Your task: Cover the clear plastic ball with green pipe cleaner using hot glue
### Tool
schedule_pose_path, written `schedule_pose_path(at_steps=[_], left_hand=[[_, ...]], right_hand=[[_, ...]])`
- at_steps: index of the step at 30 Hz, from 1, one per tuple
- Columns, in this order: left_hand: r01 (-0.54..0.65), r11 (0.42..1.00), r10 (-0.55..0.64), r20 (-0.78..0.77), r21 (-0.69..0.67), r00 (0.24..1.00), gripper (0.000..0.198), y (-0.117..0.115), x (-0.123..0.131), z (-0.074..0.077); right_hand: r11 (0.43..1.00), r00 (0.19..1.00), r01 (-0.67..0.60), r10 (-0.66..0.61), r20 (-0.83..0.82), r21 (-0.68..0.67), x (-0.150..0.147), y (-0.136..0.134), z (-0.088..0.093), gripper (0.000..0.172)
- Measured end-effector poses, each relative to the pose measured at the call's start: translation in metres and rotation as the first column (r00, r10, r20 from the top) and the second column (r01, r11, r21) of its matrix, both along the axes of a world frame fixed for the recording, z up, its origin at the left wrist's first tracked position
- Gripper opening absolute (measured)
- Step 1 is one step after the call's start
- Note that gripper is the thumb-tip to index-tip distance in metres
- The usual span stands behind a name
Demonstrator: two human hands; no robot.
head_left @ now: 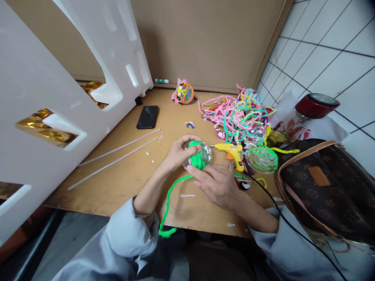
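Head view: clear ball point(206, 153), green strands point(197, 159)

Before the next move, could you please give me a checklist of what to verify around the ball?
1. Clear plastic ball gripped: ok, the left hand cups it, the right hand touches it.
2. Fuzzy green pipe cleaner tail free: ok, it trails off the wooden table.
3. Yellow plastic glue gun away from hands: ok, lying beside the ball.
4. Black cord clear of the right sleeve: cannot tell, it runs close by.
5. Gun nozzle hot: cannot tell.
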State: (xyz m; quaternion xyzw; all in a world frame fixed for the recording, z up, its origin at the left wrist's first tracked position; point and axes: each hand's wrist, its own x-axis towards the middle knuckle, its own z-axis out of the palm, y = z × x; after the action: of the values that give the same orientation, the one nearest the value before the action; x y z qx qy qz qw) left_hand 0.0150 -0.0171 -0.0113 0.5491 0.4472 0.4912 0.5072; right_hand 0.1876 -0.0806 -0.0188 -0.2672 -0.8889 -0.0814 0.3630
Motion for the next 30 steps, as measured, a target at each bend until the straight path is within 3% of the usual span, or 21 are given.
schedule_pose_path(at_steps=[5, 8, 11, 14, 21, 30], left_hand=[[-0.021, 0.999, 0.022, -0.063, 0.029, 0.998, 0.032, 0.002, -0.001, 0.002], [-0.016, 0.999, 0.019, -0.07, 0.041, 0.997, 0.031, 0.003, -0.001, 0.003], [-0.014, 0.999, 0.017, -0.06, 0.042, 0.998, 0.031, 0.004, -0.001, 0.001], [-0.007, 0.999, 0.01, -0.063, 0.039, 0.998, 0.031, 0.004, -0.002, 0.0], [-0.01, 1.0, 0.011, -0.076, 0.021, 0.997, 0.032, 0.005, -0.004, 0.001], [0.018, 1.0, -0.018, -0.033, -0.004, 0.999, 0.03, 0.005, -0.005, -0.001]], right_hand=[[0.984, 0.998, -0.016, 0.004, -0.063, -0.179, -0.01, -0.008, -0.005, 0.033], [0.956, 0.979, -0.011, -0.05, -0.196, -0.294, -0.008, -0.011, -0.004, 0.023], [0.889, 0.931, 0.013, -0.178, -0.32, -0.458, -0.006, -0.015, -0.005, 0.011], [0.809, 0.898, 0.015, -0.27, -0.348, -0.588, -0.003, -0.017, -0.006, 0.026], [0.903, 0.934, 0.134, -0.253, -0.253, -0.409, 0.004, -0.015, -0.007, 0.027], [0.917, 0.94, 0.086, -0.204, -0.273, -0.389, 0.008, -0.01, -0.005, 0.03]])
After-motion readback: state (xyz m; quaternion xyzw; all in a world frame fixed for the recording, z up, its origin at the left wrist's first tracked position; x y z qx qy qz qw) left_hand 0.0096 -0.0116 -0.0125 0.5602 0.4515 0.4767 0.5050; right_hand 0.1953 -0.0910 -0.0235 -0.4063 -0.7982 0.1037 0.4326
